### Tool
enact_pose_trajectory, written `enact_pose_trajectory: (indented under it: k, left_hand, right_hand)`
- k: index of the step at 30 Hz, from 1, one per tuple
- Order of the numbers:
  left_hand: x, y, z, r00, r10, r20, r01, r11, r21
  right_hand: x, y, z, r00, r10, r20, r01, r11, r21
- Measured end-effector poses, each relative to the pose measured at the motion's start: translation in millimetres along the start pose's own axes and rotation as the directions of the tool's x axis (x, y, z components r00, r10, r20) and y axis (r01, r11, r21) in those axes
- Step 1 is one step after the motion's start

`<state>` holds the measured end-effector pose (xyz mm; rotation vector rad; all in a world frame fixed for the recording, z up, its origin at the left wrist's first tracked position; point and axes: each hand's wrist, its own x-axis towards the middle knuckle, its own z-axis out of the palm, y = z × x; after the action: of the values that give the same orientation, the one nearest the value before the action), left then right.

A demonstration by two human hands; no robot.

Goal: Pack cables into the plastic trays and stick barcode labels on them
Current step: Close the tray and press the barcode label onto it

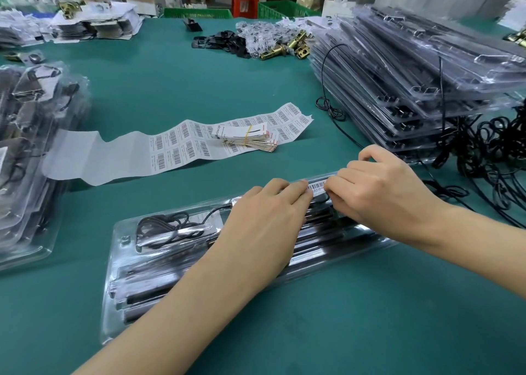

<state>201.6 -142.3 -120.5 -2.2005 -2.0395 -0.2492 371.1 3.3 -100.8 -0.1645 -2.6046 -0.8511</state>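
Filled trays (31,146) lie stacked at the left edge of the tabletop (170,75) and are probably the finished pile. Right of them runs the label sheet (176,149). Its left part is bare backing and its right part carries many barcodes, so a good share looks used and plenty are left. A banded bundle of tags (247,138) rests on it. Nearest the camera lies the tray in hand (113,260), clear plastic with a coiled cable (165,226) already in its left pocket, so packing of this one seems done. The left hand (264,221) rests on it, its grip wide, straight fingers pressing beside the barcode label (316,187) on the far rim. The right hand (381,192) has a narrow grip, thumb and curled fingers pinching the label's right end, so sticking is under way, not finished. Farther right, a tall stack of trays (412,89) and a tangle of loose cables (489,146) suggest much work remains.
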Motion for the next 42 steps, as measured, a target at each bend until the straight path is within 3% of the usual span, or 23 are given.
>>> enact_pose_trajectory:
  k: [5,8,13,18,26,29,32,34,36,38,42]
  left_hand:
    - [-1,-1,3,0.999,0.029,0.023,-0.030,0.999,0.031]
    - [-1,-3,6,0.998,0.037,0.043,-0.038,0.999,0.037]
    - [-1,-6,0,0.996,0.031,0.086,-0.033,0.999,0.023]
    - [-2,-12,-16,0.986,-0.023,0.167,0.030,0.999,-0.038]
    - [-3,-9,-20,0.978,-0.003,0.208,0.021,0.996,-0.086]
    - [-4,-19,-29,0.943,0.019,0.332,0.028,0.990,-0.136]
    - [-11,-42,-50,0.838,-0.023,0.545,0.175,0.958,-0.228]
    - [-18,-59,-65,0.754,-0.092,0.650,0.284,0.938,-0.198]
    - [-23,-70,-73,0.714,-0.142,0.685,0.320,0.937,-0.140]
    - [-23,-69,-73,0.725,-0.159,0.670,0.305,0.947,-0.106]
    - [-18,-66,-65,0.773,-0.164,0.613,0.272,0.959,-0.086]
  right_hand:
    - [-3,0,1,1.000,0.001,0.008,-0.001,0.999,0.032]
    - [-8,-1,-3,0.999,0.039,0.038,-0.045,0.981,0.188]
    - [-24,-17,-11,0.932,0.118,0.343,-0.252,0.890,0.380]
    - [-46,-18,-22,0.839,0.210,0.502,-0.419,0.838,0.349]
    - [-23,-23,-20,0.774,0.264,0.576,-0.491,0.824,0.283]
    - [-35,-20,-18,0.732,0.316,0.604,-0.542,0.807,0.235]
    - [-39,-17,-18,0.699,0.329,0.635,-0.595,0.760,0.261]
    - [-33,-12,-15,0.693,0.339,0.636,-0.632,0.711,0.310]
    - [-25,-5,-12,0.680,0.346,0.647,-0.679,0.630,0.377]
    - [-17,2,-8,0.669,0.294,0.683,-0.685,0.601,0.412]
    - [0,13,-2,0.660,0.163,0.733,-0.636,0.641,0.429]
